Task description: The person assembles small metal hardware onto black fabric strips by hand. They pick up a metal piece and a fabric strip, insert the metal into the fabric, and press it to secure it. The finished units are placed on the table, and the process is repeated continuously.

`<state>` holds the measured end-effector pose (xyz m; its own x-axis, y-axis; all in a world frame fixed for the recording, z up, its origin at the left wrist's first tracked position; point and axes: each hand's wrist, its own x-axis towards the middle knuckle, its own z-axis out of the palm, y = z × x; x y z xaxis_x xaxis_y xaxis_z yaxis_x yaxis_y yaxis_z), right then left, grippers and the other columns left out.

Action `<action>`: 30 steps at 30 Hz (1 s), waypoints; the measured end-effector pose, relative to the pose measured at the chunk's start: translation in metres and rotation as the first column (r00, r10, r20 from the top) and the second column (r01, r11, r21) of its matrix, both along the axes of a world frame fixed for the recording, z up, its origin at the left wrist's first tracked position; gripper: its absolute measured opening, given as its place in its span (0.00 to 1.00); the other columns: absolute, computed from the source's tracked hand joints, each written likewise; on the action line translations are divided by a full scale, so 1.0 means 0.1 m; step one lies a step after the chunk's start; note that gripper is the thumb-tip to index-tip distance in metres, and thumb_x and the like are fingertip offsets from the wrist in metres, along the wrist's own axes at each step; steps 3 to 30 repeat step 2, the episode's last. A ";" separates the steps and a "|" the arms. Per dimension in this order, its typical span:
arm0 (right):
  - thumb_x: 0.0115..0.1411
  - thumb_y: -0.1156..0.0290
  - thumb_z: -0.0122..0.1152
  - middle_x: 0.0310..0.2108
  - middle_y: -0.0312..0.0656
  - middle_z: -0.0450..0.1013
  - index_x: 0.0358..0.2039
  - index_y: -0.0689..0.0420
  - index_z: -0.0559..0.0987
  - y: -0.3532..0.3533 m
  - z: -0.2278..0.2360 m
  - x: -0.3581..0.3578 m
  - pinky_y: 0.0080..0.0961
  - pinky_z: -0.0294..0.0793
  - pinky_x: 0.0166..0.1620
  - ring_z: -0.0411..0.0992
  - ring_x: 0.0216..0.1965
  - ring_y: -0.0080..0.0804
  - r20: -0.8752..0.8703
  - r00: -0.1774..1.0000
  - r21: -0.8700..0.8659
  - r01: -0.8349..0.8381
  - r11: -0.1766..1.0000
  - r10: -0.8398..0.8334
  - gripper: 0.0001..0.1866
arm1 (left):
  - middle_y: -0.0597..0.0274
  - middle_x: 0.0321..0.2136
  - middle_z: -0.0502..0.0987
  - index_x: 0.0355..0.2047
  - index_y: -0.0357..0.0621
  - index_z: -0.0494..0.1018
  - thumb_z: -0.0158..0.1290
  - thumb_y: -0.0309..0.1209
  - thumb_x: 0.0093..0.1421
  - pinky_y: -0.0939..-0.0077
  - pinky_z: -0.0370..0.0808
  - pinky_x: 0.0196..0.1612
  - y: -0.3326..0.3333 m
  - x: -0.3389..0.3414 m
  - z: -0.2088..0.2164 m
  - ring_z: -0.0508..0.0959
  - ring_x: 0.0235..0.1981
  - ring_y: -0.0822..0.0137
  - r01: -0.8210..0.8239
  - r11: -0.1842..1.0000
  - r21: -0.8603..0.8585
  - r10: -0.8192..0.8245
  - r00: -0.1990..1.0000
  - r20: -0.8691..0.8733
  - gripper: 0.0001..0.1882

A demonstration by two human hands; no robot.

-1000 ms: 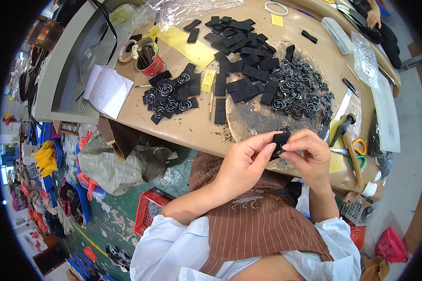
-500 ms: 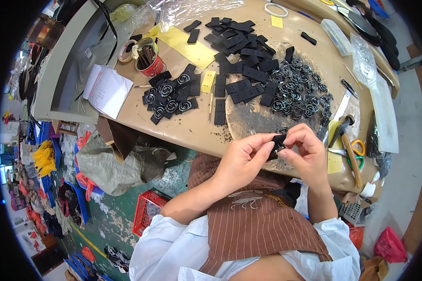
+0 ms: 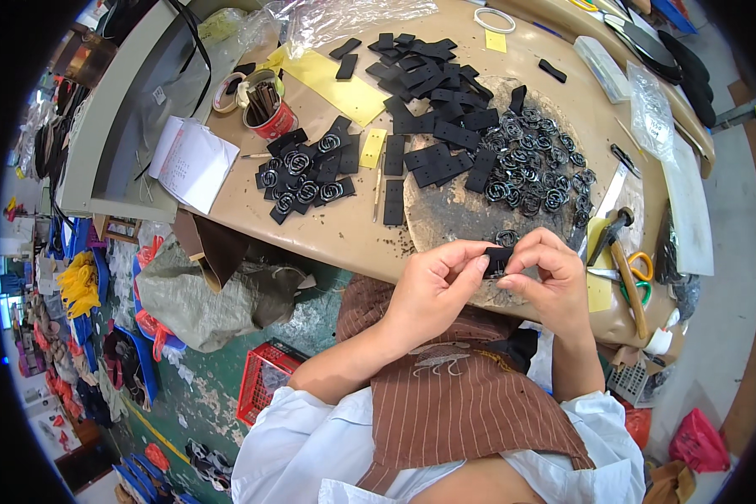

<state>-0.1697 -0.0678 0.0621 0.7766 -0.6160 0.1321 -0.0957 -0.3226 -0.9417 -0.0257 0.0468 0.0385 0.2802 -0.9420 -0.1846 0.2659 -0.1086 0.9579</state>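
Observation:
Near the table's front edge, both hands pinch one small black strip. My left hand grips its left end between thumb and forefinger. At the other end, the fingertips of my right hand are closed on it. A small shiny bit shows at the strip's lower edge, too small to name. Just beyond lies a single dark metal buckle on a round worn board. Farther back on the board is a heap of similar buckles, beside a pile of black strips with small holes.
Strips with buckles on them form a pile to the left. Around it are a red tin, a notepad and yellow card. At right lie a hammer, scissors and a pen.
The black strip has been turned from a tilted position to lie flatter and more level between my fingers. The lone buckle behind it shows more fully. Both hands have barely shifted.

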 end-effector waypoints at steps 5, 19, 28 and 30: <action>0.42 0.78 0.69 0.27 0.37 0.69 0.25 0.60 0.78 -0.01 0.01 0.00 0.21 0.68 0.35 0.69 0.30 0.27 -0.018 1.000 -0.020 -0.023 1.000 0.023 0.08 | 0.65 0.33 0.77 0.45 0.36 0.72 0.46 0.24 0.62 0.91 0.69 0.36 -0.02 -0.01 -0.05 0.73 0.33 0.82 -0.014 0.999 -0.032 0.014 1.000 0.004 0.12; 0.42 0.78 0.69 0.27 0.37 0.69 0.25 0.60 0.78 -0.01 0.01 0.00 0.21 0.68 0.35 0.69 0.30 0.27 -0.018 1.000 -0.020 -0.023 1.000 0.023 0.08 | 0.65 0.33 0.77 0.45 0.36 0.72 0.46 0.24 0.62 0.91 0.69 0.36 -0.02 -0.01 -0.05 0.73 0.33 0.82 -0.014 0.999 -0.032 0.014 1.000 0.004 0.12; 0.42 0.78 0.69 0.27 0.37 0.69 0.25 0.60 0.78 -0.01 0.01 0.00 0.21 0.68 0.35 0.69 0.30 0.27 -0.018 1.000 -0.020 -0.023 1.000 0.023 0.08 | 0.65 0.33 0.77 0.45 0.36 0.72 0.46 0.24 0.62 0.91 0.69 0.36 -0.02 -0.01 -0.05 0.73 0.33 0.82 -0.014 0.999 -0.032 0.014 1.000 0.004 0.12; 0.42 0.78 0.69 0.27 0.37 0.69 0.25 0.60 0.78 -0.01 0.01 0.00 0.21 0.68 0.35 0.69 0.30 0.27 -0.018 1.000 -0.020 -0.023 1.000 0.023 0.08 | 0.65 0.33 0.77 0.45 0.36 0.72 0.46 0.24 0.62 0.91 0.69 0.36 -0.02 -0.01 -0.05 0.73 0.33 0.82 -0.014 0.999 -0.032 0.014 1.000 0.004 0.12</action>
